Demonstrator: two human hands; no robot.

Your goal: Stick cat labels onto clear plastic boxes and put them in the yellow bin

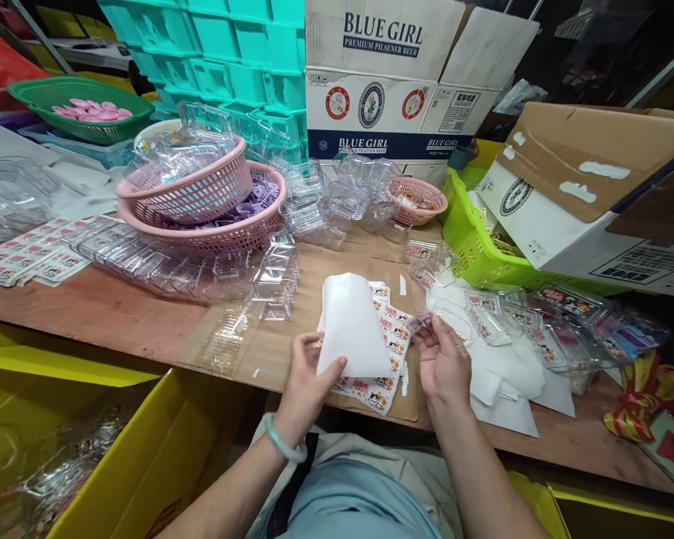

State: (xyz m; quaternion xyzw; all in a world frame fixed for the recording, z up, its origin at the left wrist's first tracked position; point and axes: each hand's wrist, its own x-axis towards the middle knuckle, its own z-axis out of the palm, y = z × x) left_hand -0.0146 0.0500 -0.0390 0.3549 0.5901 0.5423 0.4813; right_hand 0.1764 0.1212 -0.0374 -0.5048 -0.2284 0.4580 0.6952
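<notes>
My left hand (pixel 308 378), with a pale green bangle on its wrist, grips the lower left edge of a white sheet (pixel 353 326), thumb on top. The sheet curls over a stack of cat sticker sheets (pixel 379 397). Right of the stack, my right hand (pixel 442 355) is closed, its fingertips pinching a small clear piece with a dark print (pixel 420 323). Just beyond that hand lie clear packs with cat stickers (pixel 488 326) and loose white papers (pixel 502 378).
Pink baskets (pixel 202 233) with clear shells and purple parts stand at the back left. Rows of clear shells (pixel 151 262) line the table. A lime basket (pixel 472 232) and cartons (pixel 371 112) stand behind. Yellow boxes (pixel 112 464) sit below the front edge.
</notes>
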